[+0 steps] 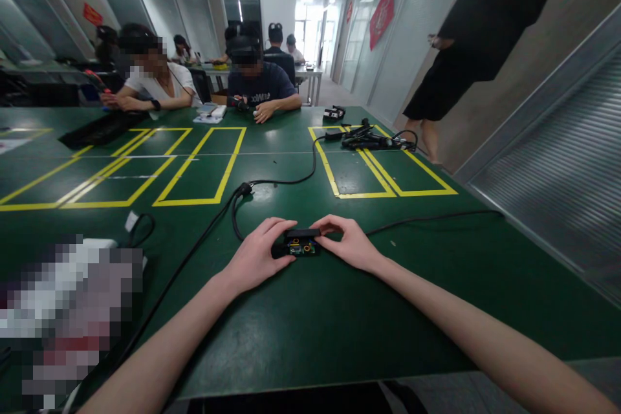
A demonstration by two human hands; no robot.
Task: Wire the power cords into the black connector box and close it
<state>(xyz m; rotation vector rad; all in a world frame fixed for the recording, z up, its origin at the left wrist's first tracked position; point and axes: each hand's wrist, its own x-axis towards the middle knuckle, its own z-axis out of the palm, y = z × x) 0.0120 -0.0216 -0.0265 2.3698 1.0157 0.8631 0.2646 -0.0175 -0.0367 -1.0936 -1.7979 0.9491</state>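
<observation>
A small black device with an exposed circuit board (301,244) lies on the green table (310,317) in front of me. My left hand (256,257) grips its left end, fingers curled round it. From the other side, my right hand (348,242) pinches its right end and top edge. Both forearms rest low over the table. A black cable (272,182) loops just beyond the device.
Yellow tape rectangles (198,168) mark the table. A pile of black cables and adapters (369,137) lies far right. Two seated people (262,87) work at the far edge; another person (466,45) stands at the right. A blurred object (68,310) sits at my left.
</observation>
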